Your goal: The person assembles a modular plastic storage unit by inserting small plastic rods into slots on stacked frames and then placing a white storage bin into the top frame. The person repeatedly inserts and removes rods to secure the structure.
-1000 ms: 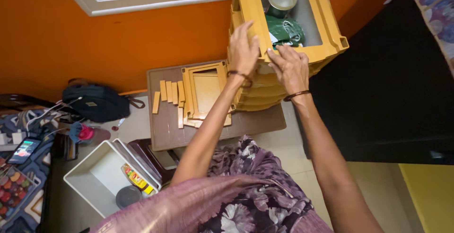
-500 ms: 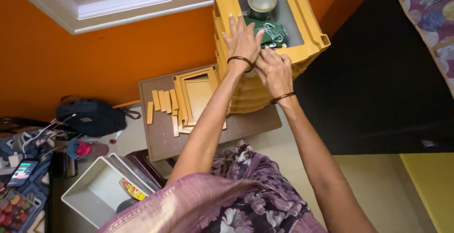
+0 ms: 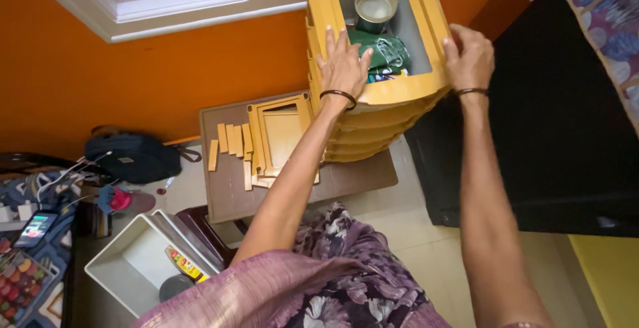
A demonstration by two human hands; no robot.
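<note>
Head view: my left hand (image 3: 343,67) lies flat on the yellow frame (image 3: 399,92) topping the stack; my right hand (image 3: 471,56) grips its right edge.

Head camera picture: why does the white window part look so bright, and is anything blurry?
In the head view, daylight glares off the white window frame and washes out its detail. The left hand and right hand on the yellow stacked trays look sharp. The purple floral cloth at the bottom sits too near the lens and goes soft.
</note>
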